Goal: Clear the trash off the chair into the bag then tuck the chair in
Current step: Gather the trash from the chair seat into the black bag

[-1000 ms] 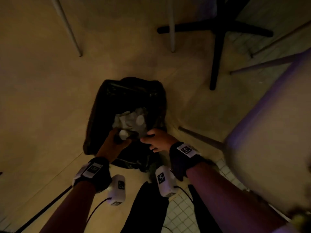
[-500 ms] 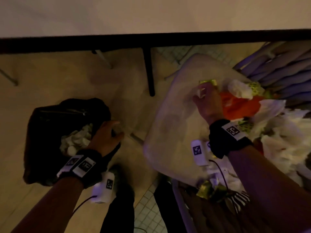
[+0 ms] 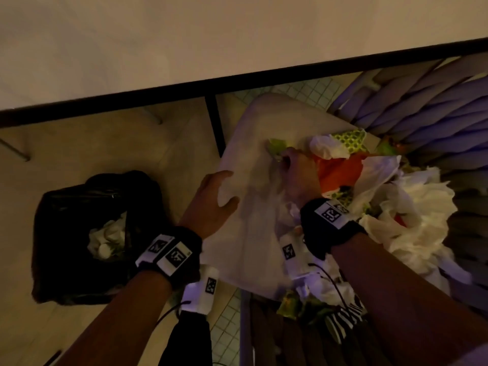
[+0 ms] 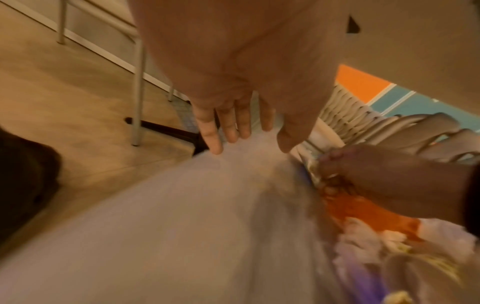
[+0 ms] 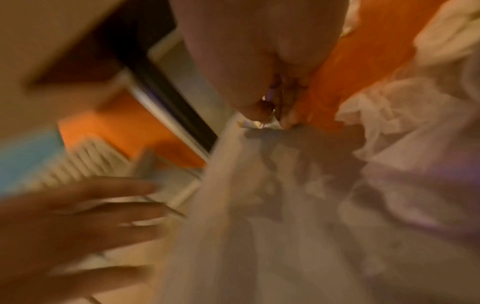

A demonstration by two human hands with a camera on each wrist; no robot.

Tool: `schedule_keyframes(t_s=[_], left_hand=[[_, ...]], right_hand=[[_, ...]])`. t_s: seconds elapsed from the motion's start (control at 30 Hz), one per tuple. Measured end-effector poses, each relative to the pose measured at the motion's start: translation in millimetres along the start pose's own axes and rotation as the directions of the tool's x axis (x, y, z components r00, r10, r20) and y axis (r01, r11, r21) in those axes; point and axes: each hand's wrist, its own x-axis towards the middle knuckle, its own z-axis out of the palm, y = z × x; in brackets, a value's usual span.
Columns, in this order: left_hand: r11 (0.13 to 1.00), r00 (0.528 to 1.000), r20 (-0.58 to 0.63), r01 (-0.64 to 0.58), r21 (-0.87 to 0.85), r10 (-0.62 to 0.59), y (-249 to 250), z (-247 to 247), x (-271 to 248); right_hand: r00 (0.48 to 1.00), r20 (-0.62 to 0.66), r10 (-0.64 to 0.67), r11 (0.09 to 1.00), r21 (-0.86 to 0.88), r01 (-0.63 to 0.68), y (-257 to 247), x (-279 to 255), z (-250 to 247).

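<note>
- Black plastic bag (image 3: 66,233) sits open on the floor left of the chair (image 3: 253,207), with crumpled white paper (image 3: 107,237) inside.
- Pale chair seat carries a heap of trash (image 3: 396,207) on its right half: white wrappers, an orange piece (image 3: 340,167), green-dotted paper (image 3: 351,140).
- Right hand (image 3: 295,173) is curled, pinching a greenish-yellow scrap (image 3: 276,147) at the heap's edge.
- Left hand (image 3: 211,204) hovers with fingers (image 4: 215,142) spread and straight at the seat's left edge, holding nothing.
- Table edge (image 3: 237,77) runs above the chair.
</note>
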Motion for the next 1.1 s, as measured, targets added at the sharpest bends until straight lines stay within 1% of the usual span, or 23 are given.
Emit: schedule_keyframes(t_s=[0.03, 0.1, 0.13, 0.2, 0.23, 0.27, 0.3, 0.33, 0.37, 0.4, 0.43, 0.47, 0.5, 0.53, 0.6, 0.67, 0.73, 0.77, 0.83, 0.87, 0.97, 1.03, 1.1], left_hand=[[0.999, 1.000, 0.014, -0.016, -0.036, 0.016, 6.4, 4.4, 1.8], [0.991, 0.997, 0.055, -0.047, -0.122, 0.054, 19.4, 12.9, 4.9], [0.984, 0.995, 0.070, -0.062, -0.166, 0.074, 27.0, 17.7, 6.8], [0.960, 0.990, 0.099, -0.066, -0.273, 0.096, 37.5, 25.6, 10.4], [0.945, 0.988, 0.126, -0.049, -0.322, 0.094, 42.8, 31.0, 11.5], [0.950, 0.983, 0.152, -0.053, -0.307, 0.104, 45.3, 34.5, 11.9], [0.969, 0.980, 0.155, -0.085, -0.230, 0.123, 46.1, 38.6, 12.9], [0.980, 0.980, 0.145, -0.114, -0.165, 0.138, 45.2, 40.2, 12.7], [0.985, 0.983, 0.133, -0.109, -0.134, 0.127, 42.8, 41.4, 12.1], [0.988, 0.989, 0.114, -0.079, -0.129, 0.094, 42.2, 43.1, 11.8], [0.991, 0.993, 0.094, -0.064, -0.119, 0.076, 39.6, 43.8, 12.5], [0.993, 0.995, 0.077, -0.058, -0.107, 0.067, 37.4, 45.8, 13.5], [0.995, 0.996, 0.071, -0.052, -0.085, 0.058, 35.6, 46.5, 14.4], [0.996, 0.996, 0.068, -0.046, -0.082, 0.051, 35.6, 47.6, 15.1], [0.994, 0.997, 0.075, -0.026, -0.110, 0.034, 37.3, 51.6, 16.3], [0.992, 0.996, 0.083, -0.021, -0.126, 0.032, 38.8, 54.3, 18.0], [0.993, 0.995, 0.093, -0.033, -0.112, 0.043, 41.3, 56.4, 19.3], [0.994, 0.995, 0.093, -0.032, -0.108, 0.042, 42.0, 56.6, 20.1], [0.994, 0.995, 0.089, -0.024, -0.107, 0.034, 43.4, 56.8, 21.6], [0.994, 0.996, 0.087, -0.021, -0.110, 0.031, 42.9, 56.6, 21.7], [0.994, 0.997, 0.080, -0.009, -0.113, 0.018, 41.7, 55.3, 20.9], [0.994, 0.997, 0.077, -0.003, -0.111, 0.012, 40.1, 53.7, 19.6], [0.996, 0.997, 0.082, -0.002, -0.086, 0.009, 37.4, 50.4, 18.4]], right_hand=[[1.000, 0.013, -0.009, 0.996, 0.089, 0.008, -1.9, -6.4, -3.1], [0.993, 0.108, -0.039, 0.970, 0.244, 0.011, -7.0, -24.0, -8.3], [0.980, 0.194, -0.048, 0.940, 0.341, -0.021, -10.0, -34.0, -11.8], [0.918, 0.389, -0.075, 0.833, 0.530, -0.156, -17.8, -52.4, -17.6], [0.890, 0.446, -0.089, 0.799, 0.566, -0.203, -17.7, -57.5, -21.0], [0.871, 0.481, -0.098, 0.796, 0.563, -0.221, -16.4, -59.4, -23.7], [0.862, 0.496, -0.102, 0.808, 0.547, -0.219, -11.9, -59.1, -27.2], [0.861, 0.498, -0.106, 0.822, 0.531, -0.206, -7.4, -56.7, -30.7], [0.881, 0.460, -0.109, 0.849, 0.504, -0.158, -3.3, -54.0, -35.3], [0.923, 0.369, -0.110, 0.900, 0.431, -0.065, 3.9, -50.5, -39.3], [0.965, 0.234, -0.121, 0.955, 0.292, 0.049, 11.1, -45.8, -43.5], [0.987, 0.080, -0.139, 0.987, 0.090, 0.132, 18.8, -41.3, -48.9], [0.988, -0.049, -0.146, 0.984, -0.109, 0.140, 26.1, -36.7, -54.8], [0.988, -0.113, -0.103, 0.969, -0.238, 0.074, 32.9, -32.6, -60.9], [0.992, -0.121, 0.029, 0.949, -0.310, -0.066, 45.3, -22.9, -68.3], [0.995, -0.062, 0.079, 0.916, -0.389, -0.097, 56.5, -13.5, -67.6], [0.993, 0.026, 0.113, 0.885, -0.457, -0.088, 63.1, -8.8, -67.9], [0.995, 0.037, 0.096, 0.886, -0.458, -0.069, 64.2, -7.7, -69.9], [1.000, -0.007, 0.024, 0.916, -0.400, -0.025, 63.4, -8.2, -75.3], [1.000, -0.018, 0.011, 0.931, -0.365, -0.017, 62.2, -8.9, -76.0], [0.998, 0.058, -0.021, 0.956, -0.292, 0.037, 63.3, -9.4, -74.4], [0.997, 0.066, -0.040, 0.978, -0.203, 0.052, 62.5, -11.9, -77.2], [0.997, 0.072, -0.024, 0.985, -0.171, 0.036, 59.6, -15.1, -83.5]])
